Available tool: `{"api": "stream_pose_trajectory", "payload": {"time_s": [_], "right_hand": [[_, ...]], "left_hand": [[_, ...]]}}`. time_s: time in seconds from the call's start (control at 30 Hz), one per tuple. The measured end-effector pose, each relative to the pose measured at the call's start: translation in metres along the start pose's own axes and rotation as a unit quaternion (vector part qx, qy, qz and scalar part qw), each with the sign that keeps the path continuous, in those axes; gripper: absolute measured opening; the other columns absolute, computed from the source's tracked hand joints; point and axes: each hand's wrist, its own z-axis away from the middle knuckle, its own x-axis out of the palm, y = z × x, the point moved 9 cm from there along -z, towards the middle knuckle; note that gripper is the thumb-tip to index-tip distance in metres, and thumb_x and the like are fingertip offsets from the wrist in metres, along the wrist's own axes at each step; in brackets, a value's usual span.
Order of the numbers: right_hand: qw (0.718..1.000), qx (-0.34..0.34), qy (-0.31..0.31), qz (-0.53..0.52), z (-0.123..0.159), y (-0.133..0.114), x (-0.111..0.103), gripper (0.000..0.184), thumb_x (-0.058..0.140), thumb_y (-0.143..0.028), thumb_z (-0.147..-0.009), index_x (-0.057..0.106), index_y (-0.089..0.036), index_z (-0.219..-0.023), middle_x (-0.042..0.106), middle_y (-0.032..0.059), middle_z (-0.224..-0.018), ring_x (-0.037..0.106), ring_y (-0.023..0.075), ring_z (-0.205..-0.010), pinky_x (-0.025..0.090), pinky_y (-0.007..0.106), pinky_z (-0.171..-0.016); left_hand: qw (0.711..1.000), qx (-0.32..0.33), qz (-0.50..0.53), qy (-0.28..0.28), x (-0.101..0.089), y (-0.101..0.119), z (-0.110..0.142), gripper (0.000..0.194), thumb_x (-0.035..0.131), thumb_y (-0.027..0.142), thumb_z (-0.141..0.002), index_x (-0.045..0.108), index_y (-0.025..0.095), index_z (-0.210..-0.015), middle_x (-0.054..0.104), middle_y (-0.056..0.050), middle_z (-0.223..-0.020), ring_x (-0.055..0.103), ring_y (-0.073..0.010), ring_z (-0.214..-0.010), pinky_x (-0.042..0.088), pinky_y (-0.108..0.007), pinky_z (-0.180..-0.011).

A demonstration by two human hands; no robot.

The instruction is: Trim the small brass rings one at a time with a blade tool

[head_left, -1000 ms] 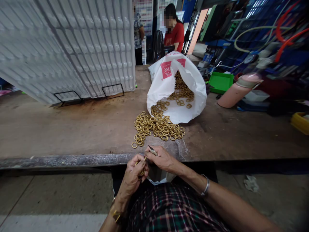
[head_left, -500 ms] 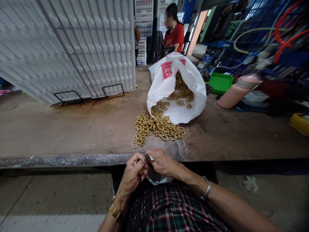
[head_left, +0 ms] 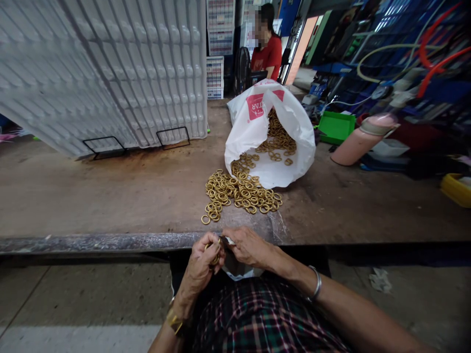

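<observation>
My left hand (head_left: 204,260) is closed around several brass-coloured rings (head_left: 214,259), at the near edge of the table. Close against it, my right hand (head_left: 247,247) grips a small tool with a dark tip and a pale part (head_left: 228,240); the fingers cover most of it, so its kind is unclear. The tip meets the rings at my left fingertips. Beyond my hands lies a heap of loose rings (head_left: 243,193), spilling from the mouth of a white plastic sack (head_left: 290,169). Below my hands, an open white bag (head_left: 241,272) is partly hidden in my lap.
Tall ribbed white trays (head_left: 147,73) stand at the left on black wire stands (head_left: 172,136). On the right are a green bin (head_left: 336,126), a pink bottle (head_left: 362,137) and a yellow container (head_left: 456,189). A person in red (head_left: 267,56) sits beyond the wooden table (head_left: 110,201).
My hands stay almost in the same place, with the tool still against the rings. In the background, a second person at the left has gone out of sight behind the trays.
</observation>
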Motion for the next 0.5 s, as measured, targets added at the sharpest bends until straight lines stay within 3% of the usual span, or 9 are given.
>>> {"api": "stream_pose_trajectory", "payload": {"time_s": [0.27,0.4,0.5], "right_hand": [[0.999,0.0,-0.034,0.038,-0.001,0.001,0.006,0.022,0.041,-0.011,-0.073,0.058,-0.014,-0.087,0.063,0.0061,-0.071,0.05,0.0132,-0.058,0.027,0.025,-0.052],[0.994,0.059,-0.049,0.079,-0.004,0.021,0.006,0.024,0.042,-0.01,-0.071,0.059,-0.013,-0.088,0.062,0.0078,-0.07,0.051,0.0144,-0.058,0.027,0.025,-0.051],[0.994,0.079,0.0,0.077,-0.01,0.032,-0.001,0.023,0.043,-0.01,-0.07,0.059,-0.013,-0.087,0.062,0.0075,-0.071,0.051,0.0145,-0.06,0.028,0.025,-0.053]], "left_hand": [[0.999,0.022,-0.041,-0.008,-0.004,0.001,0.001,0.03,0.061,0.043,-0.074,0.045,0.018,-0.068,0.048,0.005,-0.053,0.036,-0.0046,-0.039,0.026,-0.016,-0.036],[0.996,0.023,-0.065,-0.059,0.012,0.003,0.014,0.031,0.058,0.045,-0.076,0.047,0.018,-0.065,0.049,0.004,-0.052,0.037,-0.0054,-0.039,0.026,-0.017,-0.037],[0.992,-0.016,-0.074,-0.104,0.026,-0.007,0.021,0.031,0.059,0.045,-0.074,0.047,0.018,-0.067,0.051,0.003,-0.051,0.038,-0.0054,-0.038,0.025,-0.017,-0.037]]}}
